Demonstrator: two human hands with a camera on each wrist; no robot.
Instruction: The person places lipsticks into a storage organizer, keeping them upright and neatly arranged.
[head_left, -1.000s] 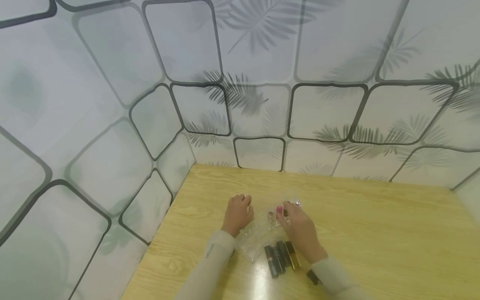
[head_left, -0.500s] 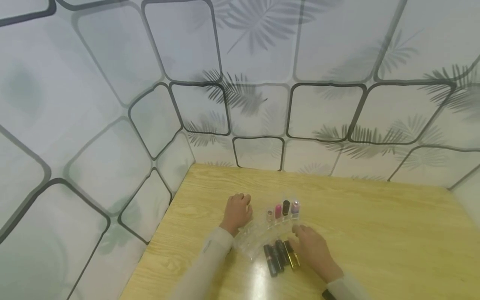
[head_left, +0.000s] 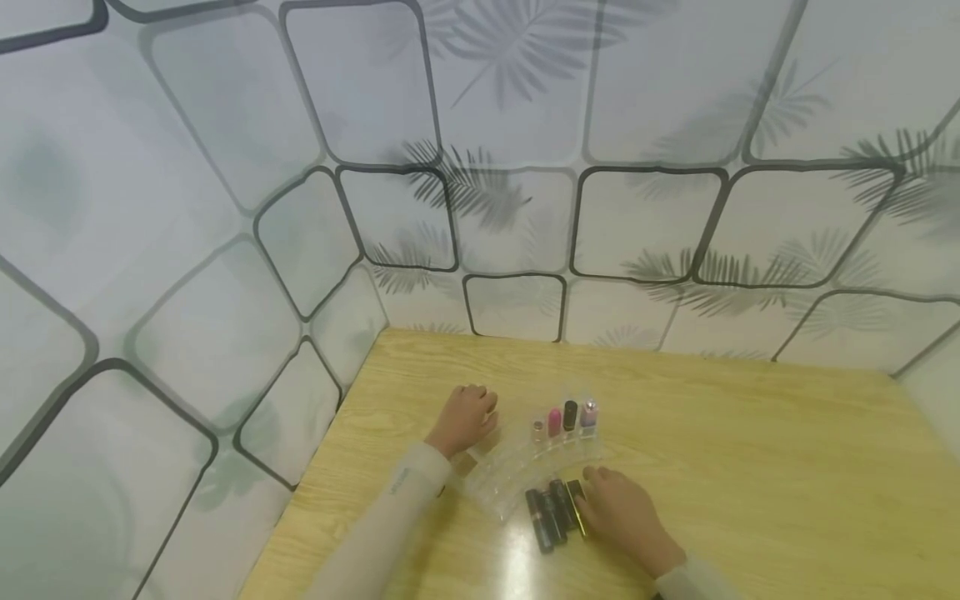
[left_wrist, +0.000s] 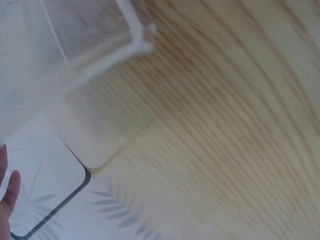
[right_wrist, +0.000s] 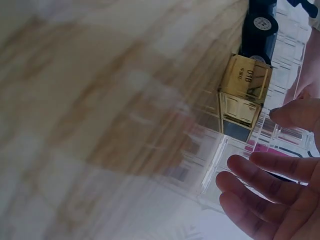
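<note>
A clear tiered lipstick stand [head_left: 510, 475] is on the table, with a pink lipstick [head_left: 554, 422], a black lipstick [head_left: 571, 414], a purple bottle [head_left: 589, 417] and a small pale tube [head_left: 537, 430] in its back row. In front of it lie several dark lipstick tubes [head_left: 538, 521] and, at their right end, a gold lipstick tube [right_wrist: 245, 82]. My right hand [head_left: 621, 512] is right beside the gold tube, thumb near it and fingers spread in the right wrist view. My left hand [head_left: 463, 419] is at the stand's left back, holding nothing, fingers loosely bent.
The wood table [head_left: 750, 467] meets patterned walls [head_left: 517, 217] at its back and left. In the left wrist view the stand's clear corner [left_wrist: 135, 45] is close to the camera.
My right hand has left the black lipstick in the stand's back row and come forward to the gold tube. My left hand has shifted slightly left.
</note>
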